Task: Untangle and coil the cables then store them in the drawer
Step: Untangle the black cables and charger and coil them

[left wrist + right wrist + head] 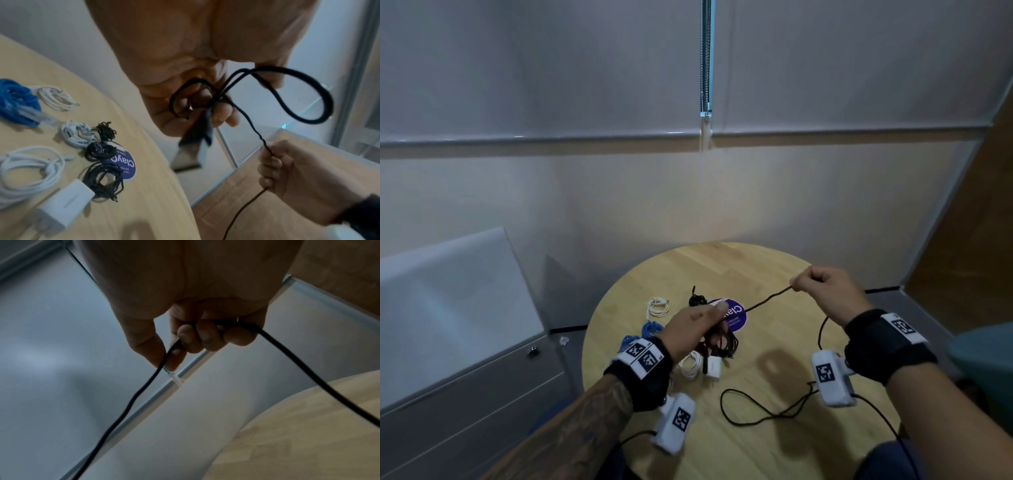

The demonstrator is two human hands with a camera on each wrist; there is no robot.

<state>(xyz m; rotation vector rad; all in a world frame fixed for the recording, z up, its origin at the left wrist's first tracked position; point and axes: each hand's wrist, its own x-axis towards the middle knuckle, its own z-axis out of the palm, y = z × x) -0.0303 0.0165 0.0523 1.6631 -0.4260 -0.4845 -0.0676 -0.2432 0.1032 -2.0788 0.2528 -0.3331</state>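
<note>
A long black cable (pixel 767 301) stretches above the round wooden table (pixel 756 445) between both hands. My left hand (pixel 698 325) grips a few coiled loops of the black cable (pixel 287 91) and its USB plug (pixel 191 152). My right hand (pixel 822 287) is held higher to the right, fingers curled round the black cable (pixel 144 394), which runs through the fist. The slack (pixel 763 411) drops from that hand and lies in a loose curve on the table near me.
Coiled cables lie on the table: blue (pixel 16 100), several white (pixel 55 97), several black bundles (pixel 102 180), plus a white charger (pixel 63 204) and a purple round sticker (pixel 125 165). A grey drawer cabinet (pixel 465 377) stands left of the table, drawers closed.
</note>
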